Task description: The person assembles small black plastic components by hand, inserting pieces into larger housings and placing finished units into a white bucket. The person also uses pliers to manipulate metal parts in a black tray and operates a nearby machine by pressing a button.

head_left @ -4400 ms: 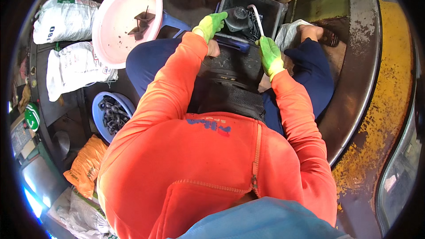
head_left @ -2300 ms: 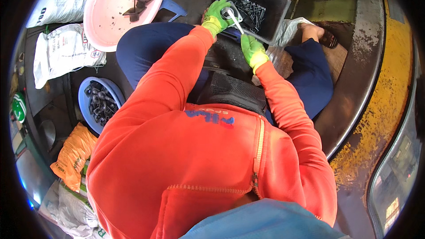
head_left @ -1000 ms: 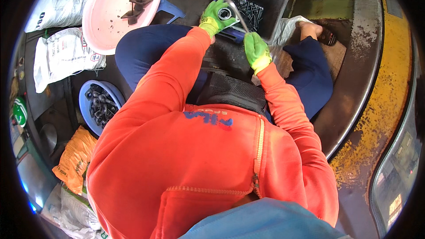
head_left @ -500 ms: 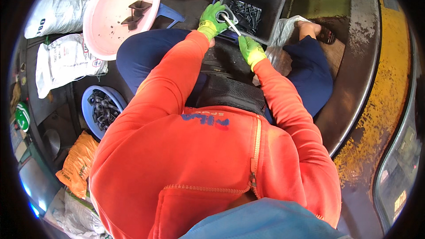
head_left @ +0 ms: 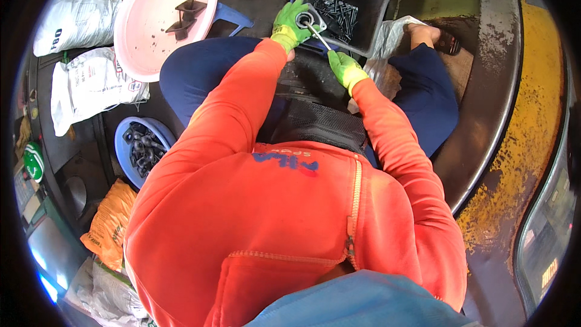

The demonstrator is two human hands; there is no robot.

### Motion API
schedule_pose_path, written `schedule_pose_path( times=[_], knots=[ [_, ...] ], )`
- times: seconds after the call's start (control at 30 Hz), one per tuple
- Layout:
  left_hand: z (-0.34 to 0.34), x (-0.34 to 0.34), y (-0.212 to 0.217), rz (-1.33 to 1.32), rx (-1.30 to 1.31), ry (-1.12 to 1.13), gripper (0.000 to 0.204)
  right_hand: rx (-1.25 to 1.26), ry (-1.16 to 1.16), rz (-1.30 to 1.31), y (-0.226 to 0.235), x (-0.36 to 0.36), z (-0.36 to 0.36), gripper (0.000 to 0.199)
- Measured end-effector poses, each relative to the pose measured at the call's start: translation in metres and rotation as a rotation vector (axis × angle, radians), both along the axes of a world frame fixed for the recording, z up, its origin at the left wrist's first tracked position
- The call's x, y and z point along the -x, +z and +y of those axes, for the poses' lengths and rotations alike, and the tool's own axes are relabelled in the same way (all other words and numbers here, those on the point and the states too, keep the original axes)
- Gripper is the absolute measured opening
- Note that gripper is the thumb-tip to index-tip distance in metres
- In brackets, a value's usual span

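My left hand [head_left: 292, 23], in a green and yellow glove, is closed on a light grey metal flange part [head_left: 316, 17] with a round ring in it. My right hand [head_left: 346, 69], gloved alike, grips a slim pale rod-like tool [head_left: 319, 37]. The tool's far end rests at the ring's opening; its handle end is hidden in my fist. Just beyond both hands stands a dark grey bin [head_left: 378, 15] holding many black bolts [head_left: 339, 19]. The flange part sits over the bin's near left edge.
At left, a pink basin [head_left: 142, 36] holds dark square pieces [head_left: 181, 27] with thin stems. Below it, a blue basin [head_left: 123, 156] contains black parts [head_left: 145, 148]. White sacks [head_left: 91, 88] and an orange bag [head_left: 110, 224] lie further left. A worn yellow metal edge [head_left: 514, 175] curves along the right.
My right hand has shifted slightly right and toward me with the tool. My left hand keeps its hold on the flange part in nearly the same place.
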State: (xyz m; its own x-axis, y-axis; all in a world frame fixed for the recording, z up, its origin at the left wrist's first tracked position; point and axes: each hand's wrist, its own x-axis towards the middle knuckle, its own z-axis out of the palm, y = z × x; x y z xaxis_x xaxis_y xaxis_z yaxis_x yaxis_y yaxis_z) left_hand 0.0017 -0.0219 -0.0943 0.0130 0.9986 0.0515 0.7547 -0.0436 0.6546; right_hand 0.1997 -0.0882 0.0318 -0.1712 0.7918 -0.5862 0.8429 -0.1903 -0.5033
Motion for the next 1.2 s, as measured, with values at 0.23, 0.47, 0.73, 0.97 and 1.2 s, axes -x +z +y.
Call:
schedule_pose_path(
  times=[0.23,0.47,0.73,0.97,1.2],
  knots=[
    [-0.002,0.000,0.006,0.003,0.013,-0.037,0.080,-0.319,0.007,0.169,0.000,-0.009,-0.003,0.048],
    [0.008,0.008,0.046,-0.228,0.078,-0.090,0.063,-0.198,-0.087,0.205,0.021,-0.011,0.013,0.042],
    [0.131,0.054,0.142,-0.580,0.096,0.252,0.092,0.086,-0.602,0.837,0.098,-0.085,-0.014,0.031],
    [0.170,0.017,0.133,0.192,-0.175,-0.031,0.053,0.122,-0.906,1.030,0.098,-0.085,0.003,0.035],
    [0.093,-0.092,0.018,0.766,0.599,-0.825,0.037,0.186,-0.907,1.002,0.097,-0.089,0.010,0.032]
  ],
)
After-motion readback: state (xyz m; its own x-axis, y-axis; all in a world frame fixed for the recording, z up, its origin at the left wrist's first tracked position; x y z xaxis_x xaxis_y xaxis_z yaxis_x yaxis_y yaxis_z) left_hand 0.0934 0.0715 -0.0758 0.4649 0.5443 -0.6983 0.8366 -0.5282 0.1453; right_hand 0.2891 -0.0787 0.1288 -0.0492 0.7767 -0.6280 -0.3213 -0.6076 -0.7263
